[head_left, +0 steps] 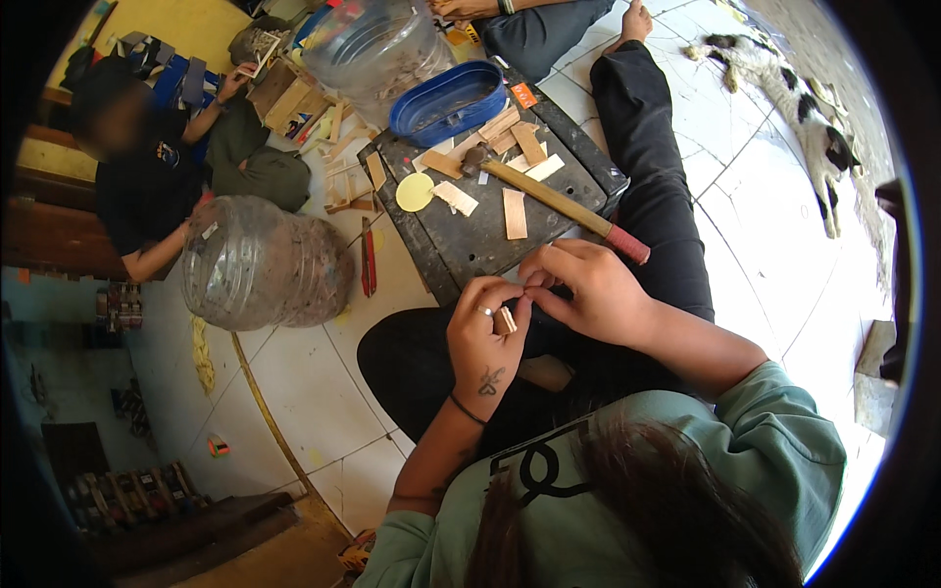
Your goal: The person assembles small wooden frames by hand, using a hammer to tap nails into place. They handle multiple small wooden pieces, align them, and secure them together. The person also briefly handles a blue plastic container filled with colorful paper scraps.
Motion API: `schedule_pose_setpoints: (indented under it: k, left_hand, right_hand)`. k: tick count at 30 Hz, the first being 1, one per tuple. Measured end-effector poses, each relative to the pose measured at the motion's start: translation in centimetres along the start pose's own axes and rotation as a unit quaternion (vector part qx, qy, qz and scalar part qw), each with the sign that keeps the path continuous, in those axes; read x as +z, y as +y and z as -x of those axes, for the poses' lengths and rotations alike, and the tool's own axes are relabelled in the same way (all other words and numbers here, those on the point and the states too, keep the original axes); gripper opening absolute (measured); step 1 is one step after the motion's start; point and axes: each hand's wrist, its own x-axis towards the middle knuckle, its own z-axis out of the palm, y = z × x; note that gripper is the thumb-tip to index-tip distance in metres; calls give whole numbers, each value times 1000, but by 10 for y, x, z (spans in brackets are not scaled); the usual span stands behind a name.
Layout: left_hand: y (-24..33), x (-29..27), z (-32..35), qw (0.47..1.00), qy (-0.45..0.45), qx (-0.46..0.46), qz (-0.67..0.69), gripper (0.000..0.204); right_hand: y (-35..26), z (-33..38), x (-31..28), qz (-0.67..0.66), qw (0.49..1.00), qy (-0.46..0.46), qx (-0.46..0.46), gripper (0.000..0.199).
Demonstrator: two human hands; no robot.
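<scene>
My left hand (488, 338) is closed around a small piece of wood (505, 321), whose end sticks out between the fingers. Its fingertips meet those of my right hand (586, 292), which is closed in a pinch; whatever lies between them is too small to make out. Just beyond the hands, a hammer (549, 201) with a wooden handle and a red-wrapped grip rests on a dark, worn low table (470, 247). Around its head lie several thin wooden pieces (515, 214) and a round yellow disc (415, 192).
A blue oval tub (448, 103) stands at the table's far end, near a large clear plastic container (377, 54). Another clear container (265, 263) and a red cutter knife (369, 257) are left on the tiles. A person (147, 167) sits beyond; a cat (799, 108) lies far right.
</scene>
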Motion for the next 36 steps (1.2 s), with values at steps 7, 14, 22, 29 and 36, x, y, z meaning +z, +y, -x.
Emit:
schedule_pose_setpoints:
  k: [7, 14, 22, 29, 36]
  left_hand:
    - [-13, 7, -38, 988, 7, -150, 37, 12]
    - [-30, 28, -78, 993, -44, -101, 31, 13]
    - [-46, 4, -105, 977, -95, -193, 13, 15]
    - [-67, 30, -104, 975, -94, -21, -198, 12]
    - [-78, 26, -123, 970, 0, 0, -245, 11]
  right_hand:
    - [27, -6, -32, 334, 940, 34, 64, 41]
    - [53, -3, -24, 306, 937, -45, 160, 44]
    - [52, 19, -41, -66, 973, 60, 214, 29]
    - [68, 34, -38, -104, 960, 108, 237, 30]
    - [73, 43, -37, -88, 964, 124, 220, 30]
